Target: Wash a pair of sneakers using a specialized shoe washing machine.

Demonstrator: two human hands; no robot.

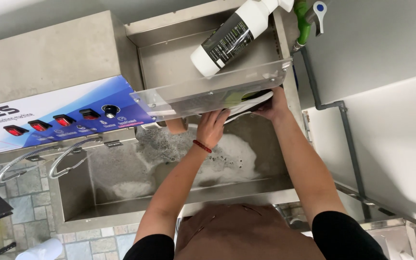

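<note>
Shoe (pixel 246 102) sits under the clear plastic cover (pixel 208 94), above the soapy sink (pixel 217 159). We see our left hand (pixel 212 127) and right hand (pixel 273 106) both gripping it. White bottle (pixel 229 38) lies on top.

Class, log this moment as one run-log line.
left hand: on shoe | right hand: grips shoe | under clear guard | over foamy basin

Short black sleeves are worn on both arms, ending above the elbows. A brown apron (pixel 239 233) is worn in front. A red bead bracelet (pixel 202 146) is worn at the left wrist, just behind the left hand (pixel 213 126).
</note>
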